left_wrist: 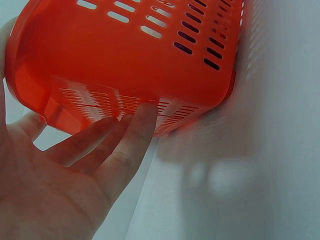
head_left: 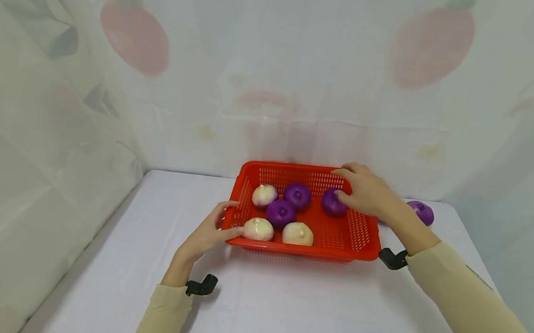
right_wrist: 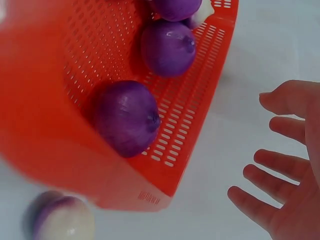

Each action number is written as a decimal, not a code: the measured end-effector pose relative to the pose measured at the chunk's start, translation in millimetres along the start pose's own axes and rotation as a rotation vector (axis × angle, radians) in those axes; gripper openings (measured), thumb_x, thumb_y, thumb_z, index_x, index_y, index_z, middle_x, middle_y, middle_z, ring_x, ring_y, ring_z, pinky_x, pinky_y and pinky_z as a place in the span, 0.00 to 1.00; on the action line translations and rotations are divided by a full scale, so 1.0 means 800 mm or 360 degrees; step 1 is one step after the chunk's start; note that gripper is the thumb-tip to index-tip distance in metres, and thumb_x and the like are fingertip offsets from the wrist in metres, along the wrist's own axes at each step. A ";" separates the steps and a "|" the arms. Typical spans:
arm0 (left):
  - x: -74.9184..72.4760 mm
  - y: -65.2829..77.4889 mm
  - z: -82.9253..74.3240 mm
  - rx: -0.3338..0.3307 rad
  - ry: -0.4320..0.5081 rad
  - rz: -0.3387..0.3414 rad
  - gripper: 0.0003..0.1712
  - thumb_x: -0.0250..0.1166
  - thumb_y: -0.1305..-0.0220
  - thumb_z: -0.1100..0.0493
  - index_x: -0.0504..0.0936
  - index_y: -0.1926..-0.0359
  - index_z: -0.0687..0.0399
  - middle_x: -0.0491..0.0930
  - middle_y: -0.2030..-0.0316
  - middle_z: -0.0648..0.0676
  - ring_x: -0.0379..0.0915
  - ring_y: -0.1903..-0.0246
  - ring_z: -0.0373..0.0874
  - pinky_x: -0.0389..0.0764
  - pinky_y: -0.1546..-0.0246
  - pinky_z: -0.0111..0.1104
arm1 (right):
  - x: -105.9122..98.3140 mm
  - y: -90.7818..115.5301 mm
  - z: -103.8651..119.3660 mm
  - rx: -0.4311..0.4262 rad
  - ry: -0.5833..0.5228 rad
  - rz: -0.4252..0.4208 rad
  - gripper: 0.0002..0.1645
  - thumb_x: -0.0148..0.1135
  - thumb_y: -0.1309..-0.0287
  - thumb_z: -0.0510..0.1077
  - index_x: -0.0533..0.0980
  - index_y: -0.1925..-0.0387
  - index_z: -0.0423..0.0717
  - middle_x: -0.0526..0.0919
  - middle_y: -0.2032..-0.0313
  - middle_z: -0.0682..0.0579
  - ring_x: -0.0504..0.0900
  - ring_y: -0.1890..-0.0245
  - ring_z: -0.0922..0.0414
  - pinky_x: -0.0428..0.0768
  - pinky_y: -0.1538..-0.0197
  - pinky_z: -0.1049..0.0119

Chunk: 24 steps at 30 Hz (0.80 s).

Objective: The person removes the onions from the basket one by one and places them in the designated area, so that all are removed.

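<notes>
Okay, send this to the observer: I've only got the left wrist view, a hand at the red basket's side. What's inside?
Observer: Three purple bulbs and three whitish ones sit in the basket.
Operator: Is anything in the right hand?
Observer: No, the right wrist view shows its fingers spread, holding nothing.
Operator: Any bulbs outside?
Observer: Yes, at least one more purple bulb lies right of the basket.

We get soft light, faint shadows on the tabletop (head_left: 282, 307) and, in the right wrist view, 1 blurred basket wall (right_wrist: 30, 110).
</notes>
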<state>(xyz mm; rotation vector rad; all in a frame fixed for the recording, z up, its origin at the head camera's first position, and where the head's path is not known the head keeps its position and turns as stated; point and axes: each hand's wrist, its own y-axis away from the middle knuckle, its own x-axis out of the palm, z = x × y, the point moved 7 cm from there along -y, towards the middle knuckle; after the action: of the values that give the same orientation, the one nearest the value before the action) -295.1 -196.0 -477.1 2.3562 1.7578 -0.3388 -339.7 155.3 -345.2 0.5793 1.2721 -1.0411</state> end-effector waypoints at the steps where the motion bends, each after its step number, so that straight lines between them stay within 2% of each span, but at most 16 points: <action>1: -0.001 0.000 0.001 -0.0003 0.0001 -0.0002 0.42 0.73 0.37 0.51 0.62 0.27 0.46 0.65 0.31 0.61 0.65 0.34 0.62 0.71 0.39 0.56 | 0.002 -0.004 0.001 0.0000 -0.0002 0.0013 0.32 0.65 0.38 0.48 0.74 0.34 0.43 0.72 0.36 0.36 0.70 0.36 0.37 0.71 0.37 0.36; 11: -0.001 0.001 0.004 -0.0026 0.0038 0.0004 0.43 0.73 0.37 0.52 0.61 0.26 0.47 0.62 0.29 0.63 0.63 0.32 0.63 0.70 0.38 0.56 | 0.020 -0.038 0.019 -0.0105 0.0019 0.0090 0.31 0.64 0.38 0.48 0.75 0.35 0.43 0.73 0.37 0.36 0.71 0.37 0.36 0.72 0.36 0.39; 18: 0.001 0.002 0.003 -0.0017 0.0046 -0.0005 0.41 0.73 0.37 0.52 0.64 0.28 0.41 0.63 0.29 0.61 0.65 0.34 0.61 0.71 0.39 0.54 | 0.034 -0.054 0.028 -0.0094 -0.0012 0.0179 0.31 0.64 0.37 0.49 0.74 0.34 0.46 0.71 0.34 0.37 0.68 0.33 0.37 0.72 0.38 0.37; 24: 0.005 0.003 0.000 -0.0007 0.0037 0.0000 0.43 0.73 0.37 0.51 0.62 0.26 0.47 0.64 0.29 0.60 0.66 0.35 0.60 0.72 0.40 0.52 | 0.051 -0.066 0.031 -0.0114 -0.0012 0.0236 0.32 0.64 0.38 0.49 0.74 0.33 0.45 0.70 0.33 0.37 0.68 0.33 0.38 0.71 0.36 0.40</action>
<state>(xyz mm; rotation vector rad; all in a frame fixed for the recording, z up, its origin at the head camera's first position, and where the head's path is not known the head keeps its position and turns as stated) -291.9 -193.1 -478.3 2.3663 1.7671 -0.3084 -375.1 98.3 -368.0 0.6045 1.2356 -0.8708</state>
